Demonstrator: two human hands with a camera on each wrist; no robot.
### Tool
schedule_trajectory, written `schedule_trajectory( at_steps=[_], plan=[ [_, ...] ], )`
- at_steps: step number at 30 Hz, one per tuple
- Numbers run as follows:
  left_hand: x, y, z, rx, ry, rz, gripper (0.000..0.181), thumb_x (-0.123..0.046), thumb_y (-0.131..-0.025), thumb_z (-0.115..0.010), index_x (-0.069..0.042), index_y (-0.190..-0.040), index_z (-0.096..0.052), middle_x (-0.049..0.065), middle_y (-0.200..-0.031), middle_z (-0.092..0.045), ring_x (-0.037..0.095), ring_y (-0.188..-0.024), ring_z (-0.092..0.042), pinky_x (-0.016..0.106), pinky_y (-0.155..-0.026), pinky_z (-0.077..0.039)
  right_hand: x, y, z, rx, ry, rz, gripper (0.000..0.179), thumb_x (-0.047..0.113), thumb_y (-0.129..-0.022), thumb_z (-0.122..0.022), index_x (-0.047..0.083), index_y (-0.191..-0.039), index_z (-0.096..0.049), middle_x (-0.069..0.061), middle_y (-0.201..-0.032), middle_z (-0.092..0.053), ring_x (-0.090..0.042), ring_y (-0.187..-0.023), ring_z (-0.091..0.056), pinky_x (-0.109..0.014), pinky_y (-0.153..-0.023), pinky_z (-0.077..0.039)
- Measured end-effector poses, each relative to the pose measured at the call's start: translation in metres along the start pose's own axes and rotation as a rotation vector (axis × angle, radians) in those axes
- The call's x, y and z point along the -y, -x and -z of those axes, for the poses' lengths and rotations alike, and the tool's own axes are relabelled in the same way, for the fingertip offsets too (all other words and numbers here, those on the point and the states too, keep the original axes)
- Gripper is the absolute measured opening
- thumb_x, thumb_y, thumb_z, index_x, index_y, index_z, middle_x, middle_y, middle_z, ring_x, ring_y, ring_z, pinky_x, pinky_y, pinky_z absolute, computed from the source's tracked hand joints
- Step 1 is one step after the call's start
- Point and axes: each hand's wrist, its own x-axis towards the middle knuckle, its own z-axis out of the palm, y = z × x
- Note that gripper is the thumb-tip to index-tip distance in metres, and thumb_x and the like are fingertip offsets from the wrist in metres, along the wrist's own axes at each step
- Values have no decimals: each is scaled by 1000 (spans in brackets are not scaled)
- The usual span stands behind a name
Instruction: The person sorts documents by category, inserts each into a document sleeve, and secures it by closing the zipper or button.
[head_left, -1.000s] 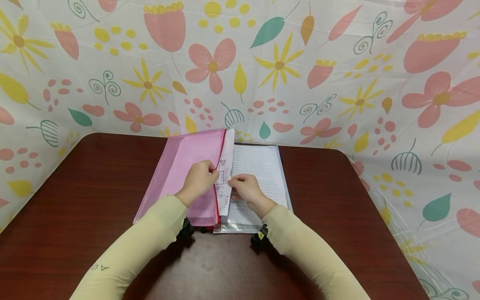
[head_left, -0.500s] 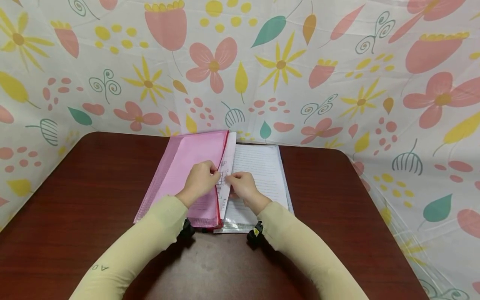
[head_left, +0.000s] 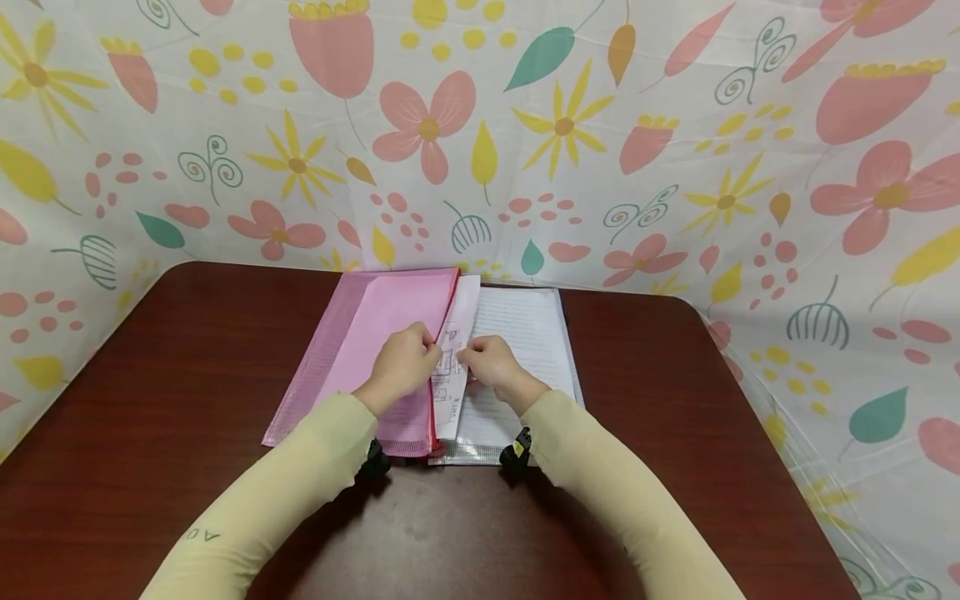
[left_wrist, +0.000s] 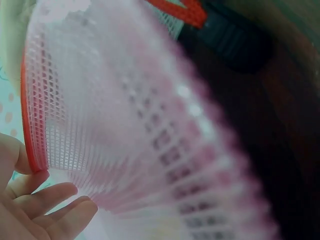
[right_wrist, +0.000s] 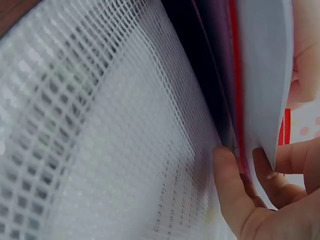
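Note:
A pink mesh zipper pouch (head_left: 390, 300) lies on the table with its red zippered edge lifted along the right side. My left hand (head_left: 405, 360) pinches that edge between thumb and forefinger; in the left wrist view its other fingers (left_wrist: 65, 215) spread behind the mesh. Printed paper (head_left: 450, 408) sticks out of the pouch's opening. My right hand (head_left: 495, 364) pinches the paper's outer edge, thumb on one side and fingers (right_wrist: 270, 175) on the other. The rest of the paper is hidden inside the pouch.
Beneath, to the right, lies a clear mesh pouch (head_left: 525, 325) with a lined sheet inside. The dark brown table (head_left: 180, 375) meets a flower-printed cloth (head_left: 562, 208) at its back edge. A black camera mount (head_left: 516, 454) sits under each wrist.
The paper's top corner has shifted slightly right and toward me. My right hand moved a little left, then back right, still pinching the paper. The left hand has barely moved.

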Motion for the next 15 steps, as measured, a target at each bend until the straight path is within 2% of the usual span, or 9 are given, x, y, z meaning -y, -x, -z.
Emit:
schedule_trajectory(
  at_steps=[4,15],
  plan=[
    [0,0,0,11,-9,-15,11,-17,-89,-50,-7,-90,-55,6,-69,-57,18,-59,-51,28,-52,-38,1,0,-2,16,-7,10,30,6,-92,-53,8,-63,-43,-1,-66,-42,-14,-65,-54,-34,-61,-57],
    [1,1,-1,2,0,-59,10,-16,-90,-50,-6,-90,-55,5,-67,-55,17,-57,-48,27,-51,-37,4,-2,-11,30,-77,4,26,6,-91,-52,6,-66,-46,-1,-66,-43,-14,-59,-53,-37,-60,-58]
  ],
)
